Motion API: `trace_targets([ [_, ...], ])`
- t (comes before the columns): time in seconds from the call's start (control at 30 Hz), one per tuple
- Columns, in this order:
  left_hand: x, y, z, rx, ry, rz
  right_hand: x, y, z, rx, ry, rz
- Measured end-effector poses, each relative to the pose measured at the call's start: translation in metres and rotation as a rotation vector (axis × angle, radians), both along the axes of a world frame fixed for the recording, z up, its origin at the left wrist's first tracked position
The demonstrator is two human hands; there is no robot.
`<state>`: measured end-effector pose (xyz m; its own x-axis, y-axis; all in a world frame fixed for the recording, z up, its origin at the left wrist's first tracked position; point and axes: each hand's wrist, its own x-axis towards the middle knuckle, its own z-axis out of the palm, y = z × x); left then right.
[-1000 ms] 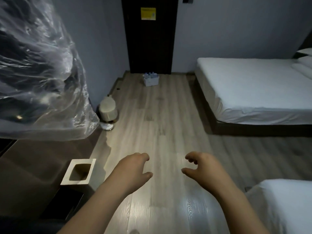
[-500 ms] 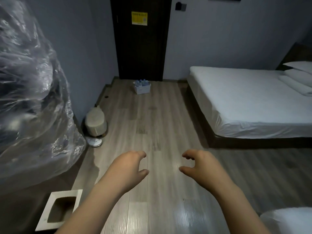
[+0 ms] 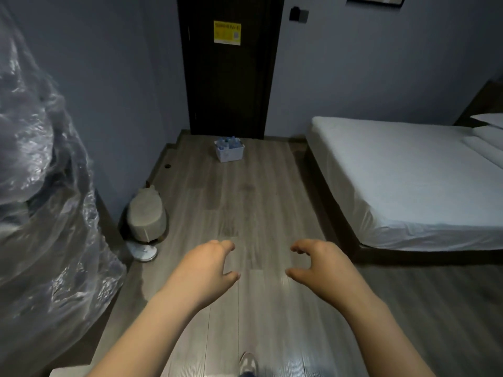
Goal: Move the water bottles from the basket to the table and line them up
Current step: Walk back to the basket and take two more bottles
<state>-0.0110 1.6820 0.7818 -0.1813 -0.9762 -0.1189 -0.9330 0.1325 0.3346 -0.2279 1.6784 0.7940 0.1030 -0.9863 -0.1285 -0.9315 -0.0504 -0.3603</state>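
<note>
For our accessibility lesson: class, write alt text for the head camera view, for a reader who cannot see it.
The left hand and the right hand, both empty and loosely curled, are held out over a wooden floor; far ahead a white basket of water bottles stands by a dark door. A white bed lies right, crumpled clear plastic left.

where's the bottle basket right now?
Head view, upper centre: the white basket stands on the wood floor at the room's far end, just in front of the dark door and left of the bed.
</note>
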Motion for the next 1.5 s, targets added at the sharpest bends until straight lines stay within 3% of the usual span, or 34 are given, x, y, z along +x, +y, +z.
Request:
trace_targets([
  [0.57,-0.006,-0.275,0.009,0.013,-0.015,0.076,-0.009,-0.296,0.012,-0.016,-0.015,0.088],
  [1.5,0.100,-0.724,-0.009,0.031,0.051,0.014,0.095,-0.731,-0.008,0.048,0.004,0.038],
])
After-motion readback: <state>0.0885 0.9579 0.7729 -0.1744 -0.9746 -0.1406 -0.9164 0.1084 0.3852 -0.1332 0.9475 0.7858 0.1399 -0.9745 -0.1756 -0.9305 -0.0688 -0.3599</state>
